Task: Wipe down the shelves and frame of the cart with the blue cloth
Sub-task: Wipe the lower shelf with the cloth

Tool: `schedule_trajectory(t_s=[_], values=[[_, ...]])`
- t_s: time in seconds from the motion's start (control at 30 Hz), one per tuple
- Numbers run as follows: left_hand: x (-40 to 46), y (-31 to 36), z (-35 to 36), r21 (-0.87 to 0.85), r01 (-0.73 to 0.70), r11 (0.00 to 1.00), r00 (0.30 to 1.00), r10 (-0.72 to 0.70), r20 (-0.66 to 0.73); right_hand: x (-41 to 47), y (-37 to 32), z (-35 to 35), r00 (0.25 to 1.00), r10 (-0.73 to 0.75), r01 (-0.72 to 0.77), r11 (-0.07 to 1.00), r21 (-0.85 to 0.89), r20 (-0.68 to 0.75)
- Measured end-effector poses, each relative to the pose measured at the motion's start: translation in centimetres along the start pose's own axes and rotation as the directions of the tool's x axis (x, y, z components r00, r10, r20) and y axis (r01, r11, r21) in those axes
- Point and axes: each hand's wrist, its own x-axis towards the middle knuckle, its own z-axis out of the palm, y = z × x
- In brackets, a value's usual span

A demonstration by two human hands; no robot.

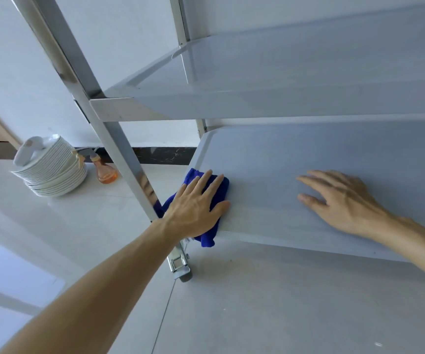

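Note:
The steel cart fills the view, with a lower shelf (270, 159) and an upper shelf (257, 72) held by a shiny upright post (119, 134). A blue cloth (221, 186) lies on the left front corner of the lower shelf, and part of it hangs over the front edge. My left hand (196, 203) presses flat on the cloth with straight fingers. My right hand (341, 198) rests flat on the bare shelf to the right, fingers spread, holding nothing.
A stack of white plates (53, 169) sits on the floor at the left, with an orange spray bottle (105, 169) beside it. A caster wheel (182, 269) stands under the post. Pale floor tiles lie below the shelf.

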Motion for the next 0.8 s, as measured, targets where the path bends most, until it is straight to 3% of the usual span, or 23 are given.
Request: schedule_trajectory(t_s=[0.17,0.33,0.4,0.47,0.6,0.7,0.8], values=[[-2.5,0.6,0.7,0.020,0.070,0.997,0.992,-0.067,-0.103,-1.4,0.0,1.4,0.991,0.069,-0.068,0.998,-0.012,0.114],[-4.1,0.2,1.0,0.030,0.128,0.991,0.984,-0.123,-0.125,-3.1,1.0,0.0,0.999,0.008,-0.013,0.995,0.103,0.049],[-2.9,-0.8,0.7,0.009,0.166,0.986,0.982,-0.164,-0.099,-3.9,3.3,-0.7,0.998,0.056,-0.056,0.998,0.034,0.012],[-1.4,-1.8,0.2,-0.016,0.217,0.976,0.974,-0.217,-0.065,-4.6,5.3,-0.6,0.989,0.133,-0.129,0.990,-0.056,0.071],[0.2,-1.0,0.4,0.020,0.291,0.957,0.955,-0.289,-0.062,-4.8,5.4,0.6,0.984,0.155,-0.150,0.987,-0.057,0.083],[0.5,3.7,0.8,-0.006,0.206,0.979,0.977,-0.206,-0.063,-4.8,5.4,0.8,0.983,0.170,-0.170,0.985,-0.014,0.067],[-1.0,10.3,1.7,-0.007,-0.012,1.000,0.995,0.012,-0.097,-4.6,6.0,1.2,0.984,0.169,-0.166,0.985,-0.052,0.056]])
